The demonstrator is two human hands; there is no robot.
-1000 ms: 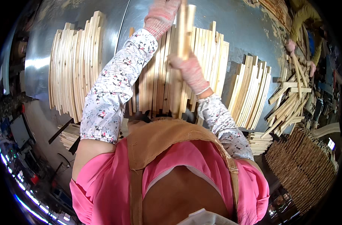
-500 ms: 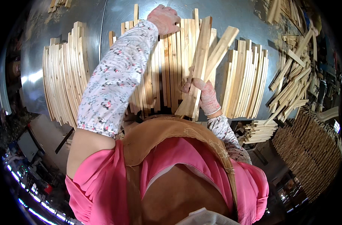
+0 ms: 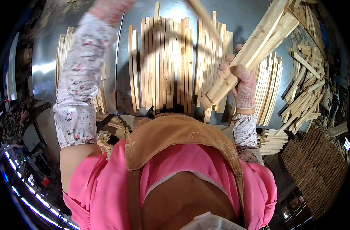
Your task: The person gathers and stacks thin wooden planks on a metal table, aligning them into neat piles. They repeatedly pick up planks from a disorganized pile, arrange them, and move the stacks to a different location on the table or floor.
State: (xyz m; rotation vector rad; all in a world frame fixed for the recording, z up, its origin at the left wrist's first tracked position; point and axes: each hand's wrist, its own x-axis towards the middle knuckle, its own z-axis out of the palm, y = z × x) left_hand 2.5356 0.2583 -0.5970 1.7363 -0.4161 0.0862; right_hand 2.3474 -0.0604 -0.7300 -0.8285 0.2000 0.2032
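My right hand (image 3: 244, 86), in a pinkish knit glove, grips a few pale wooden strips (image 3: 255, 38) that slant up to the right over the table. Its thumb and fingers wrap round their lower part. My left hand (image 3: 111, 9), gloved too, is at the top left, smeared by motion and partly cut off by the edge, so its fingers cannot be made out. Below the hands lies a middle row of wooden strips (image 3: 167, 61), side by side. A blurred single strip (image 3: 203, 17) slants above the row's right part, touching neither hand visibly.
The metal table (image 3: 123, 76) carries another row of strips (image 3: 64, 50) at left, partly behind my left sleeve, and one at right (image 3: 269, 88). A jumbled wood pile (image 3: 307, 82) lies at far right. Stacked strips (image 3: 272, 142) sit below the table's right edge.
My left hand has swung from the middle row's far end to the upper left. My right hand has risen rightward with its strips. Gaps now split the middle row, and a blurred strip appears above it.
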